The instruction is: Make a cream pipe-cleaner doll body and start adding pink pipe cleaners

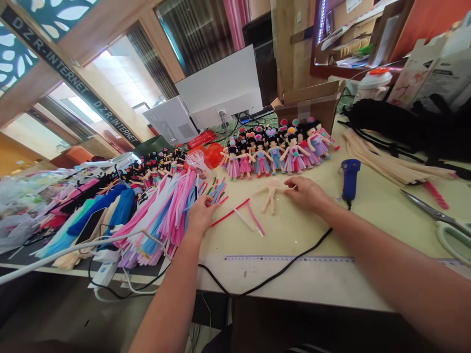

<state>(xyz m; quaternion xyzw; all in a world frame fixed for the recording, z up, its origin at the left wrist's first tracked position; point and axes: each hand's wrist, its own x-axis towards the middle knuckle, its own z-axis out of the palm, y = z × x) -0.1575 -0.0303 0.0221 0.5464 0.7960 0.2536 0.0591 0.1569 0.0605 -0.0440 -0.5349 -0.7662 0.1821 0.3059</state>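
My right hand point(305, 193) is at the arm of a beige, undressed doll body point(272, 196) that lies on the pale table, its thumb and fingers closed together at the arm's end. To the left, my left hand point(202, 212) rests beside a pile of pink, white and blue fuzzy stems point(165, 211), with its fingers bent near the short coloured pieces; whether it grips one is too small to tell. Between the hands lie a red stem point(230, 212), a white piece point(244, 219) and a pink piece point(256, 218).
Finished dolls point(274, 152) stand in rows at the back before a cardboard box point(312, 103). A blue glue gun point(350, 181) with a black cable, scissors point(437, 213) and beige stems point(393, 157) lie right. A ruler point(287, 258) runs along the front. Monitors point(221, 90) stand behind.
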